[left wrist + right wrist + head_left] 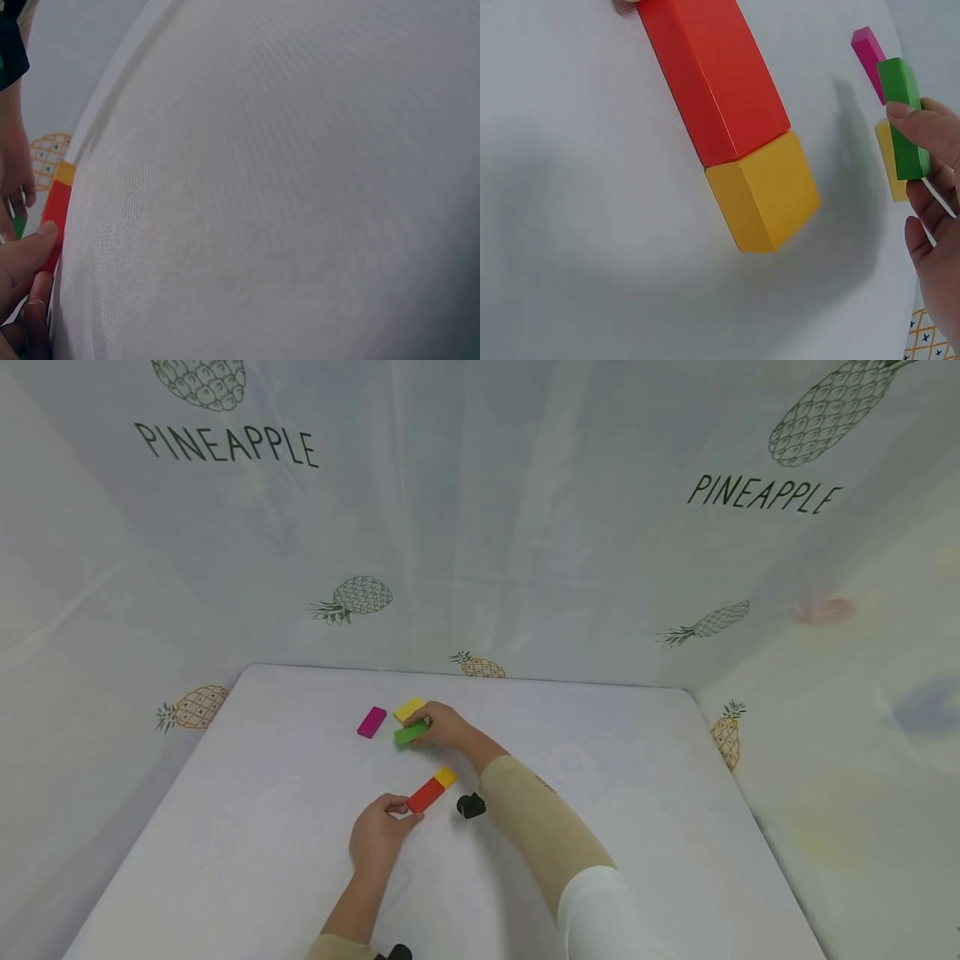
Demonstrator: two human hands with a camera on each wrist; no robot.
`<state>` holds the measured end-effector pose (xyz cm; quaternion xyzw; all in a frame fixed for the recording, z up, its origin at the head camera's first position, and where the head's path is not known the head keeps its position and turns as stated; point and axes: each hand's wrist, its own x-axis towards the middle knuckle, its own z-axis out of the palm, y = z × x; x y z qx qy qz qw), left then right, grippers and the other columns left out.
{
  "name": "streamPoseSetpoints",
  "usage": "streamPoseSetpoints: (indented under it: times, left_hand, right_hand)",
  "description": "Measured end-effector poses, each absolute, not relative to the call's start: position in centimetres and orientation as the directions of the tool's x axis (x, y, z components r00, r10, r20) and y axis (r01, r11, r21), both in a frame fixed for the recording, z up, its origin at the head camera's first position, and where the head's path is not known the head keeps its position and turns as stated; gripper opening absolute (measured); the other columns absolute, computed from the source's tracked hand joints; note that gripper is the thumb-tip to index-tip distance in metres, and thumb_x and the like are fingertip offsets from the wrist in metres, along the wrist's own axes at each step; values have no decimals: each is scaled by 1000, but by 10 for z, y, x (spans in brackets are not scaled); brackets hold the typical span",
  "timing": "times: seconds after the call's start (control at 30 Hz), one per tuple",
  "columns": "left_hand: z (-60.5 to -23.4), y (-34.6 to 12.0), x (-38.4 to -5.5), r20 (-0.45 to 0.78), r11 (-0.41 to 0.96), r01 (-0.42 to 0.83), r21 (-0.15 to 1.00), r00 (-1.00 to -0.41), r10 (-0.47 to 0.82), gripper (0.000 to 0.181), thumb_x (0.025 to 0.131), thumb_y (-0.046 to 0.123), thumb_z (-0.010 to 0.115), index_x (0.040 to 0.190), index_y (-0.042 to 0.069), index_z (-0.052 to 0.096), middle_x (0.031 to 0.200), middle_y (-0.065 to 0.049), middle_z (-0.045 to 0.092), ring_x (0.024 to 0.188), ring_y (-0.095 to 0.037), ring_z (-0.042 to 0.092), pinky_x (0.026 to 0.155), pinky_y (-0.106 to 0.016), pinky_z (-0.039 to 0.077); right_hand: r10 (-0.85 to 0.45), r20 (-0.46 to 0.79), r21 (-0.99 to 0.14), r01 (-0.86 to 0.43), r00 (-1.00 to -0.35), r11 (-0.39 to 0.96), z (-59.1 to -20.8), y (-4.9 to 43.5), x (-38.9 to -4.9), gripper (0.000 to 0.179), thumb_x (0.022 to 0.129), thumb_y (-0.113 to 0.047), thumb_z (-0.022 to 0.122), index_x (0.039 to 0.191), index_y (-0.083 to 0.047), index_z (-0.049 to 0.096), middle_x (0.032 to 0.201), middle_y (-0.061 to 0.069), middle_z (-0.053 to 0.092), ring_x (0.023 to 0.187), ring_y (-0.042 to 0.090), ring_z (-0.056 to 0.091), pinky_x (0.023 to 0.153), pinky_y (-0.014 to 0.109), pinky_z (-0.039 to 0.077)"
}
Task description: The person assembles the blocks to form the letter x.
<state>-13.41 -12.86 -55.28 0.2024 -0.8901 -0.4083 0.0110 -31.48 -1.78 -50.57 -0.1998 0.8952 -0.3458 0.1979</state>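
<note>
In the head view, my left hand [377, 837] pinches the near end of a red block [425, 796] between thumb and fingers. An orange-yellow block [446, 777] sits end to end against the red one; the right wrist view shows their faces meeting [769, 199]. Farther back, my right hand [446, 727] grips a green block [409, 733], thumb on one side and fingertips at its lower end in the right wrist view. Behind the green block lies a yellow block [408, 709], partly covered by it in the right wrist view.
A magenta block [372, 722] lies on the white table [247, 827], left of the yellow one. The black wrist camera [471, 806] on the right arm is close to the orange-yellow block. A pineapple-print curtain [480, 527] rises behind the table's far edge.
</note>
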Motion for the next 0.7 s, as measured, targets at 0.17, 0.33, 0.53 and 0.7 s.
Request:
streamPoseSetpoints:
  times: [0.17, 0.33, 0.53, 0.7]
  left_hand:
    - [-552, -127, -133, -140, 586, -349, 731, -918, -372, 32, 75, 25, 86, 102, 13, 72, 82, 2, 64, 76, -18, 56, 60, -26, 44]
    - [-551, -128, -132, -138, 580, -339, 741, -922, -363, 32, 76, 24, 85, 102, 12, 72, 82, 2, 64, 76, -19, 56, 61, -27, 45]
    - [-552, -130, -132, -138, 579, -336, 743, -923, -359, 32, 77, 24, 85, 103, 11, 71, 83, 1, 64, 78, -20, 56, 62, -29, 47]
    - [-553, -129, -131, -128, 584, -329, 742, -925, -358, 33, 76, 24, 85, 103, 11, 71, 84, 0, 64, 79, -19, 57, 60, -26, 46]
  right_hand:
    - [-513, -201, -692, -250, -834, 677, -503, -10, -315, 31, 83, -18, 79, 112, -27, 72, 115, -8, 56, 103, 12, 50, 91, 27, 45]
    - [-527, -194, -698, -261, -827, 666, -498, -3, -312, 29, 84, -18, 78, 111, -28, 72, 112, -9, 57, 102, 12, 51, 88, 25, 47]
    - [-553, -174, -703, -291, -815, 649, -486, 7, -307, 30, 83, -17, 79, 110, -27, 73, 109, -9, 58, 99, 14, 50, 83, 23, 47]
    - [-572, -153, -708, -315, -806, 633, -478, 16, -304, 31, 82, -15, 79, 112, -25, 73, 108, -9, 58, 97, 15, 50, 81, 24, 47]
